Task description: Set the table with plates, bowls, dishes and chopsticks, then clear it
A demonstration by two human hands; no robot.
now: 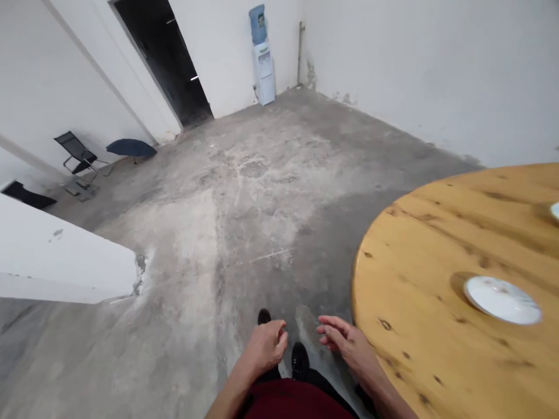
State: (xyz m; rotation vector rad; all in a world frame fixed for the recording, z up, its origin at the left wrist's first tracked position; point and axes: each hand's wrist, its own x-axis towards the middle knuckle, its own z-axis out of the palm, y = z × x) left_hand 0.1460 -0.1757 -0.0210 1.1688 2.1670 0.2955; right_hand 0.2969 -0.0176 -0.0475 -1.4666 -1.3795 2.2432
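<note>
My left hand [265, 344] hovers in front of my body above the floor, its fingers loosely curled and a gap showing between thumb and forefinger. Nothing shows in it. To its right, my right hand [345, 340] is held near the edge of a round wooden table [406, 279], fingers partly bent and apart, with no object seen in them. The two hands do not touch each other. A white plate [502, 299] lies on the table, well to the right of my right hand.
Part of another white dish [555, 210] shows at the right edge. A white pillar [70, 256] stands at left. Farther off are a black chair [76, 152], a dark open umbrella [131, 146], a dark doorway [163, 58] and a water dispenser [264, 73] on the concrete floor [257, 203].
</note>
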